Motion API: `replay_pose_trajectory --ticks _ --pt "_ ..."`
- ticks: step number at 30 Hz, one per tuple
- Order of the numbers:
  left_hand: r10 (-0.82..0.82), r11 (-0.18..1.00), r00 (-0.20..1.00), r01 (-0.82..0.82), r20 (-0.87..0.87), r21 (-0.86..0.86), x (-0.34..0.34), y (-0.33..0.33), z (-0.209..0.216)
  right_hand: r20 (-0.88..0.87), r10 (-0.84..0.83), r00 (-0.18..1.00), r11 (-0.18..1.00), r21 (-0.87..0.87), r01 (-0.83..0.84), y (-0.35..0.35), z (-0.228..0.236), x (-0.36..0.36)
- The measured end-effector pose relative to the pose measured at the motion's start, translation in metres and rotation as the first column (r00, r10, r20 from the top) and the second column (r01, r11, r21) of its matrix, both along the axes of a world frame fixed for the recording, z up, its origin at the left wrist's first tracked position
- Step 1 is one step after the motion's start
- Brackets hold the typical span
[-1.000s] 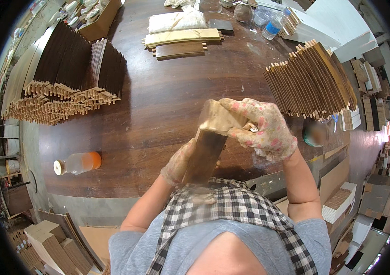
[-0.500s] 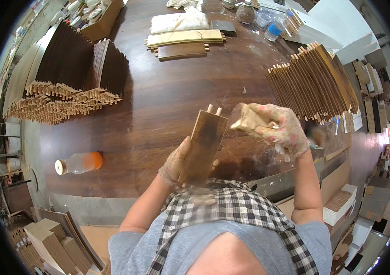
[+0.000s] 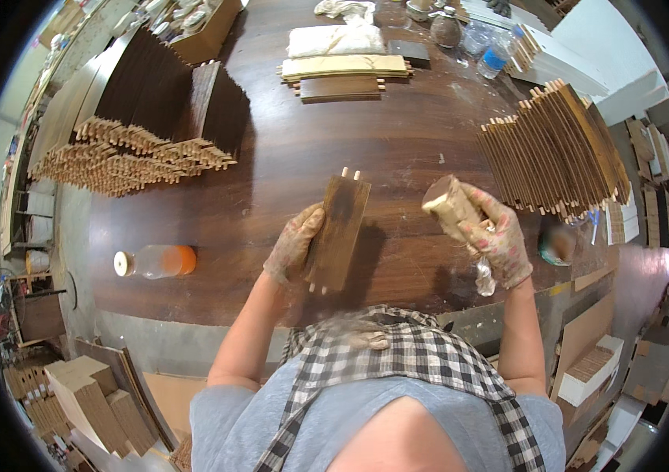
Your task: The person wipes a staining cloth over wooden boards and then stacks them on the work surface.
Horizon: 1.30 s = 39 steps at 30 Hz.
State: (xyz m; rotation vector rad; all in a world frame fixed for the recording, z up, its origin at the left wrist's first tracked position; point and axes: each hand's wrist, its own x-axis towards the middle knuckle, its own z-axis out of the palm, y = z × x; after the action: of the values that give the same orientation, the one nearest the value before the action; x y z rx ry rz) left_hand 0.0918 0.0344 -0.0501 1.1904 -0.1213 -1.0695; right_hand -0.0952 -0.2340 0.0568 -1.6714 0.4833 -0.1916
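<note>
Left hand [image 3: 293, 245] clamped on board [image 3: 340, 230] by its left edge; right hand [image 3: 501, 244] closed round rag [image 3: 454, 211]; board between hands, raised above table [image 3: 405, 141], long axis running near to far, far end tipped slightly right; rag right of board's far half, apart from it

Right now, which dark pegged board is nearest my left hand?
The single board gripped by your left hand; the others are untouched, in the left stack, right row and small far group.
</note>
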Motion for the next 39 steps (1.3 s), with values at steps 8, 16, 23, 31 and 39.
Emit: replay_pose_trajectory --ticks 8,16,23,31,39 --pt "-0.524 0.740 0.091 -0.444 0.847 0.505 0.002 0.008 -0.029 -0.171 0.109 0.979 0.994 0.026 -0.106 0.027 -0.038 -0.006" --pt "-0.529 0.734 0.089 -0.451 0.844 0.508 0.007 0.004 0.003 -0.075 0.164 0.984 0.968 -0.182 -0.175 0.034 -0.049 -0.001" --pt "-0.511 0.614 -0.270 -0.779 0.816 0.127 0.135 -0.003 0.103 -0.034 0.153 0.988 0.955 -0.254 -0.157 0.025 -0.060 -0.002" --pt "-0.810 0.253 -0.042 -0.924 0.584 0.285 0.220 0.014 0.074 0.022 0.135 0.991 0.919 -0.377 -0.117 0.029 -0.078 -0.010" --pt "-0.592 0.604 -0.435 -0.797 0.678 0.016 0.185 0.006 0.067 -0.008 0.024 1.000 0.987 -0.161 -0.025 0.036 -0.063 -0.021"
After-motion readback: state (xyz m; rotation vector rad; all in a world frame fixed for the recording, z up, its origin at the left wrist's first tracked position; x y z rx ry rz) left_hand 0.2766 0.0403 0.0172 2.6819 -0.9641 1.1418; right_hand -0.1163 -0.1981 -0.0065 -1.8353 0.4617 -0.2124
